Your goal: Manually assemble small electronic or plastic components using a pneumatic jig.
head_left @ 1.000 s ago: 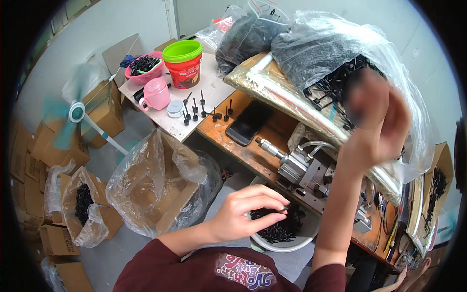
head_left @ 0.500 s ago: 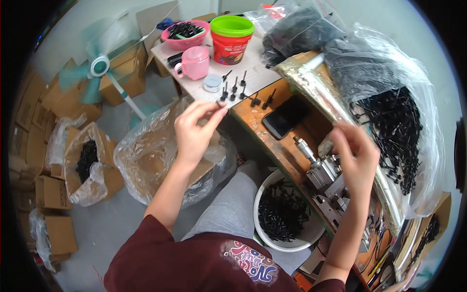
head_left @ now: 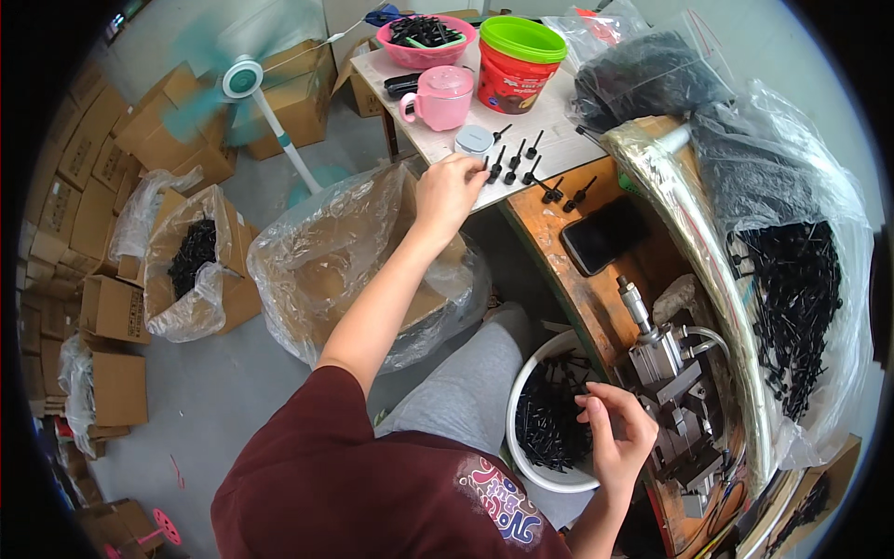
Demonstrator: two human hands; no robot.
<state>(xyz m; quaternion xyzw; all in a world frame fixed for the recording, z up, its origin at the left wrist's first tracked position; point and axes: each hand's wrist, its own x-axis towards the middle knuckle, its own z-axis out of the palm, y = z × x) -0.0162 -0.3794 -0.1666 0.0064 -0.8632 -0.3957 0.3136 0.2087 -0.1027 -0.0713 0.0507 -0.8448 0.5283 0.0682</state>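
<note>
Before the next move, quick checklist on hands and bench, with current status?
1. Left hand at the standing black parts: ok, fingertips beside the group.
2. Part in the left fingers: cannot tell, a stem shows there but could be standing behind.
3. Left hand clear of the grey-lidded round container: cannot tell, very close.
4. Right hand over the white tub: ok, fingertips overlap its opening in view.
5. Right hand empty: cannot tell, dark parts lie behind the fingertips.
6. Black phone clear of both hands: ok.
</note>
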